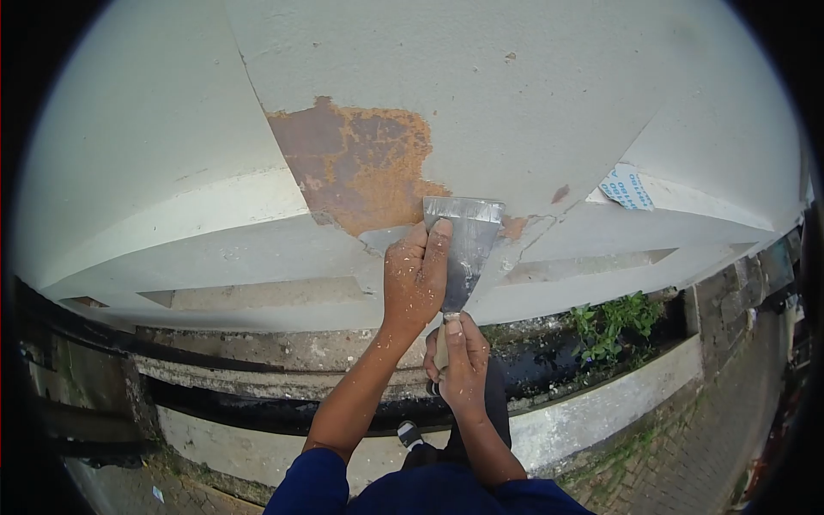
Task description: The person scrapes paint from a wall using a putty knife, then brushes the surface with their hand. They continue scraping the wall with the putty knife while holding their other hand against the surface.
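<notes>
A wide metal scraper point(472, 249) is up against the pale painted wall point(532, 112), blade edge uppermost. My right hand point(462, 369) is closed around its light handle. Higher up, my left hand point(414, 279) grips the left side of the blade, with the thumb lying on the metal; the fingers behind are partly hidden. Flecks of paint cling to both hands. Just beyond the blade, to the upper left, a bare orange-brown patch point(369, 163) shows where the paint is gone. Cracked, chipped paint point(536, 236) lies to the blade's right.
A piece of printed sandpaper point(627, 187) rests on the wall's ledge at the right. Below runs a dark drainage channel point(249, 408) with a green plant point(618, 326) growing in it. A concrete kerb point(618, 403) edges the channel, and paving point(721, 429) lies beyond.
</notes>
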`<state>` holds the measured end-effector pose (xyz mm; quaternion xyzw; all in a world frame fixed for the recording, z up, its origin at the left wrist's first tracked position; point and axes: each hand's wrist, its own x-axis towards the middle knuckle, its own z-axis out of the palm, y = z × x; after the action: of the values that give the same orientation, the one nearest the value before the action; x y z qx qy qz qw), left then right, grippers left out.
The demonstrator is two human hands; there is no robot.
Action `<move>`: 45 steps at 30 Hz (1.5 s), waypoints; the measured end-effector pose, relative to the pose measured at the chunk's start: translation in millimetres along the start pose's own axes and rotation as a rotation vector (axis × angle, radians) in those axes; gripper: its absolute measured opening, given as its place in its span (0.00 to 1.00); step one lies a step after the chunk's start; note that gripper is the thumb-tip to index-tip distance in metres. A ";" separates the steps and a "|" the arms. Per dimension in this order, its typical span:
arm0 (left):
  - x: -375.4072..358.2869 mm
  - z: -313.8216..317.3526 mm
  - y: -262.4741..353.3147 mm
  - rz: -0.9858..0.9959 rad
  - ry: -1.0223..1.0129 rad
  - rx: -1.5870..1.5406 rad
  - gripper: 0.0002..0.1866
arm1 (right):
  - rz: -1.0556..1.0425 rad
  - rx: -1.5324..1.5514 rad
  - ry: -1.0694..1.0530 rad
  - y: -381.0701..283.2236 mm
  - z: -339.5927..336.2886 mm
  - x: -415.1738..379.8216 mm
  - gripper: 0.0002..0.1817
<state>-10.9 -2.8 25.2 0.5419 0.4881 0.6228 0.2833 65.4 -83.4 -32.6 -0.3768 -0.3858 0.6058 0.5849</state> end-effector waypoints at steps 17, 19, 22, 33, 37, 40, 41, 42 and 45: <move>2.3 -1.6 2.6 0.013 0.002 0.024 0.19 | 0.060 -0.030 0.008 -2.9 1.9 -1.7 0.15; 3.3 -2.0 -1.3 0.017 0.006 0.010 0.19 | -0.001 -0.049 -0.017 -14.6 6.5 6.2 0.15; 8.9 -5.4 5.1 0.054 -0.009 0.006 0.18 | -0.001 -0.040 -0.024 -16.1 7.1 4.1 0.15; 4.2 -6.2 12.7 0.059 0.017 0.082 0.18 | -0.013 0.020 -0.036 -13.8 9.6 4.7 0.15; 17.9 -1.1 17.8 0.168 0.054 -0.059 0.18 | -0.069 -0.058 -0.074 -26.1 8.3 15.0 0.14; 14.6 -5.5 25.2 0.045 0.011 -0.028 0.18 | -0.038 -0.046 -0.057 -27.9 13.3 11.3 0.15; 10.5 -4.5 19.9 0.058 0.030 -0.007 0.18 | 0.004 -0.038 -0.032 -19.0 10.5 3.3 0.15; 5.3 -2.5 13.7 0.074 0.046 0.014 0.18 | 0.042 -0.029 -0.005 -13.3 8.8 -0.5 0.15; 12.1 0.4 13.1 0.117 0.053 -0.020 0.18 | -0.021 -0.073 -0.034 -24.0 7.6 9.2 0.15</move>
<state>-11.3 3.2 41.9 0.5500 0.4565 0.6572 0.2392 68.2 -74.0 -7.7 -0.3836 -0.4215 0.5916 0.5703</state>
